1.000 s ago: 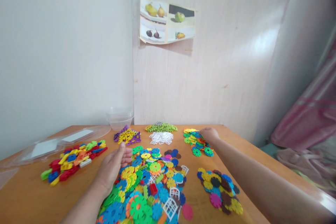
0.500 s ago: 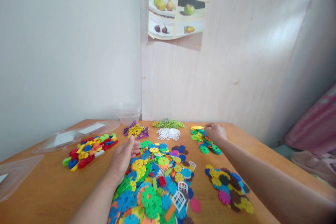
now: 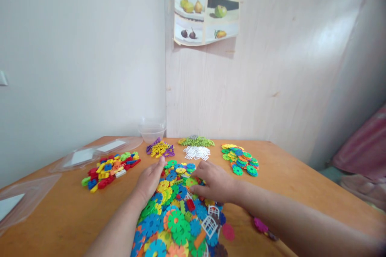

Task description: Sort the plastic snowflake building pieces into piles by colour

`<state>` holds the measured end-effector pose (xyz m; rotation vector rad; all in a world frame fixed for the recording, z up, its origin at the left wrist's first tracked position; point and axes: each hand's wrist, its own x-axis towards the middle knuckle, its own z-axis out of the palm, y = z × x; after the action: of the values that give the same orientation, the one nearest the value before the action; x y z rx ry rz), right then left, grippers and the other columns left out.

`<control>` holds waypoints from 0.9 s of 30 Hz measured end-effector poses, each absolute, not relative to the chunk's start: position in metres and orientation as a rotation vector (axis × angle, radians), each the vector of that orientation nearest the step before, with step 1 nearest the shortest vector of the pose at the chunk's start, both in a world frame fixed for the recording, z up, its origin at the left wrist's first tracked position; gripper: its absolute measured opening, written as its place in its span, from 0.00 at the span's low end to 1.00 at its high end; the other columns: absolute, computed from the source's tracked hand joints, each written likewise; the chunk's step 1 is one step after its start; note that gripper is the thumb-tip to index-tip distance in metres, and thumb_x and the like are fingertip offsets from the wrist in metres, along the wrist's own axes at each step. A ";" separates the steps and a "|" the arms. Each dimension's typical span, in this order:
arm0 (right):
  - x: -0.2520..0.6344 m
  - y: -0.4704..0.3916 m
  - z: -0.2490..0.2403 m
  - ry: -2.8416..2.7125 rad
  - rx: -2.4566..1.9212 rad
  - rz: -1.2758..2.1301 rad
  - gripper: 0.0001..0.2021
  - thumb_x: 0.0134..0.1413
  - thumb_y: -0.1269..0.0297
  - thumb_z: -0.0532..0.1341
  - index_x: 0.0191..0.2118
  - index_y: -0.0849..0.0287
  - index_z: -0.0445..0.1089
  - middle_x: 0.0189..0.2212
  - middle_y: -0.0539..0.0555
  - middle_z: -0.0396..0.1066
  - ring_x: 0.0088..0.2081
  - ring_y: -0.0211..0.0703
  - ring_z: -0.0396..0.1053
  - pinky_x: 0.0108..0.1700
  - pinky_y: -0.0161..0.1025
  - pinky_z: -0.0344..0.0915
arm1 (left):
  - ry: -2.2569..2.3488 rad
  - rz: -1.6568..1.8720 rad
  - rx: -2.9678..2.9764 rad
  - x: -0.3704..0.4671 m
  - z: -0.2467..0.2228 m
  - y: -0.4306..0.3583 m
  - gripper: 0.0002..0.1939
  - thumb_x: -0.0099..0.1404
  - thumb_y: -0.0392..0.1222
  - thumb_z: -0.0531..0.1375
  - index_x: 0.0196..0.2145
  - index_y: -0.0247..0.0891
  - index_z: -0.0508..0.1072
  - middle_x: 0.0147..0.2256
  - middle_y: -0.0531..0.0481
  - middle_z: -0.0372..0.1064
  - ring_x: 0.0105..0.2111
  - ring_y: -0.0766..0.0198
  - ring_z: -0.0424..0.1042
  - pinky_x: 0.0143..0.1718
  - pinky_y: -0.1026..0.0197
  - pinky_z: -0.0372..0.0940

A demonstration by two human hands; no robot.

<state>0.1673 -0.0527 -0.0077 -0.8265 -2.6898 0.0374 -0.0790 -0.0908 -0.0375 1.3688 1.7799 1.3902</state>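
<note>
A large mixed pile of notched plastic discs (image 3: 176, 221) in many colours lies at the middle front of the table. Among the discs are white lattice window pieces (image 3: 209, 226) and a red building brick (image 3: 190, 204). My left hand (image 3: 150, 180) rests along the pile's left edge, fingers stretched out and holding nothing. Over the pile's upper right part is my right hand (image 3: 212, 180), its thumb and fingers apart above the discs. Its fingertips are partly hidden, and nothing shows in its grasp. My right forearm covers most of a smaller group of discs (image 3: 259, 225).
Sorted heaps lie farther back: building bricks (image 3: 110, 170), purple and yellow pieces (image 3: 160, 148), green pieces (image 3: 197, 141), white lattice pieces (image 3: 197, 153) and bright discs (image 3: 240, 160). Stacked clear bowls (image 3: 152, 130) stand by the wall. Clear plastic lids (image 3: 39, 192) lie at left.
My right hand has moved from the bright disc heap at the back right, left and nearer, to the mixed pile. My left hand stays at the pile's edge. The view has shifted slightly.
</note>
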 end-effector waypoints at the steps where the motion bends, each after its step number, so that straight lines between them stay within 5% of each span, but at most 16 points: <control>1: 0.165 -0.055 -0.007 -2.719 -0.828 0.001 0.17 0.59 0.48 0.59 0.40 0.56 0.77 0.38 0.57 0.72 0.42 0.48 0.67 0.42 0.40 0.61 | 1.763 1.370 1.390 -0.077 -0.036 -0.092 0.31 0.61 0.67 0.53 0.42 0.40 0.81 0.50 0.43 0.76 0.55 0.46 0.70 0.59 0.50 0.59; 14: 0.163 -0.061 -0.016 -2.609 -0.842 -0.068 0.14 0.65 0.59 0.54 0.34 0.57 0.73 0.32 0.54 0.71 0.36 0.41 0.66 0.39 0.36 0.58 | 1.707 1.282 1.502 -0.077 -0.040 -0.091 0.27 0.58 0.67 0.57 0.37 0.43 0.83 0.44 0.46 0.79 0.51 0.43 0.72 0.55 0.52 0.62; 21: 0.206 -0.001 -0.015 -2.171 -1.208 0.172 0.12 0.61 0.59 0.56 0.32 0.57 0.73 0.27 0.49 0.72 0.30 0.37 0.67 0.30 0.32 0.56 | 1.702 1.261 1.499 -0.080 -0.041 -0.089 0.26 0.58 0.66 0.58 0.38 0.44 0.83 0.46 0.46 0.78 0.51 0.43 0.73 0.54 0.52 0.64; 27: 0.278 0.054 -0.008 -1.831 -1.652 0.062 0.15 0.61 0.58 0.53 0.38 0.54 0.77 0.32 0.51 0.76 0.34 0.41 0.71 0.31 0.33 0.57 | 1.727 1.255 1.491 -0.081 -0.043 -0.087 0.23 0.57 0.63 0.59 0.36 0.45 0.83 0.45 0.47 0.79 0.51 0.44 0.73 0.57 0.53 0.61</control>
<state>0.2781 0.0537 -0.0082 -1.6515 -1.8310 0.0623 -0.0811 -0.0868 -0.0427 1.4911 1.7267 1.2545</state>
